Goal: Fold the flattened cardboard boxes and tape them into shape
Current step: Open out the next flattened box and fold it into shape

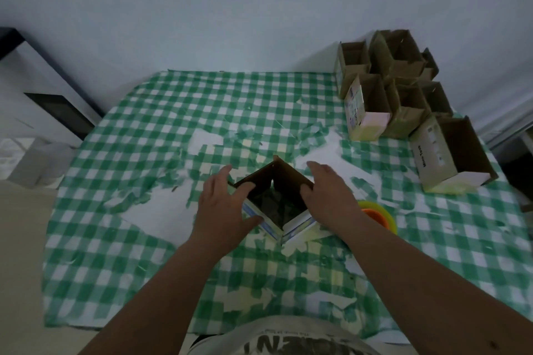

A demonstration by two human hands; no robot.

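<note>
A pale printed shirt (277, 337) is showing at the near edge, and both bare forearms are reaching out over a table covered in a green-and-white checked cloth (121, 239), its surface peeling away in white patches. In the middle of the cloth an opened cardboard box (288, 181) is standing as a square tube, one corner pointing at the person. The left hand (223, 207) is gripping its left wall, thumb outside and fingers hooked over the rim; the right hand (328, 190) is clamping the right wall likewise. A yellow-and-orange tape roll (380, 215) is lying just beside the right wrist, partly hidden by it. At the far right corner, finished boxes (401, 86) are crowding together against the pale wall (230, 14).
</note>
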